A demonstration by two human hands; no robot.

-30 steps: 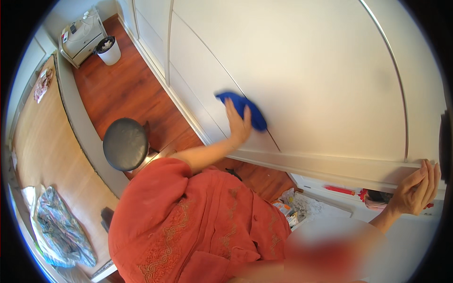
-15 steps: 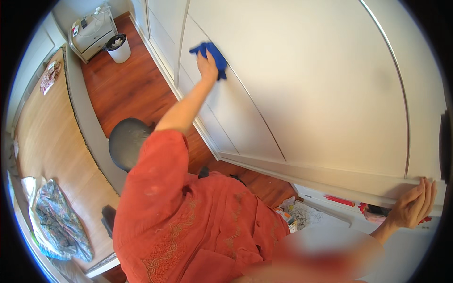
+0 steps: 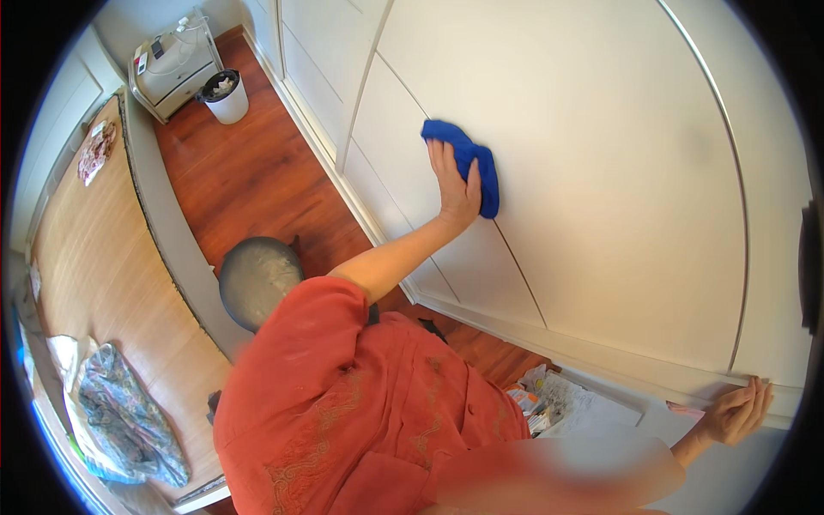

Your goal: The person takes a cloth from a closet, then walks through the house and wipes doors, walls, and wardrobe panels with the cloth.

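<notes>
A blue cloth [image 3: 487, 180] lies pressed against the large white sliding door panel [image 3: 618, 189]. My left hand [image 3: 459, 193] is spread over the cloth and holds it to the door, across a thin dark groove line. Over at the lower right, my right hand [image 3: 736, 414] is curled at the door's edge, with its fingers bent and close together. The palm side of that hand is partly hidden. Both arms come from a red shirt with embroidered trim.
A round black stool seat [image 3: 260, 283] stands by my left side. Beyond it are a white waste bin [image 3: 228, 106] and a drawer cabinet [image 3: 178, 73]. Patterned fabric [image 3: 129, 416] lies on a wooden board [image 3: 112, 283] at left. Papers and packets [image 3: 549, 399] lie below the door.
My left hand has slid the blue cloth across the door to the right and nearer to me. My right hand and the door edge now appear lower in view, as the view has shifted.
</notes>
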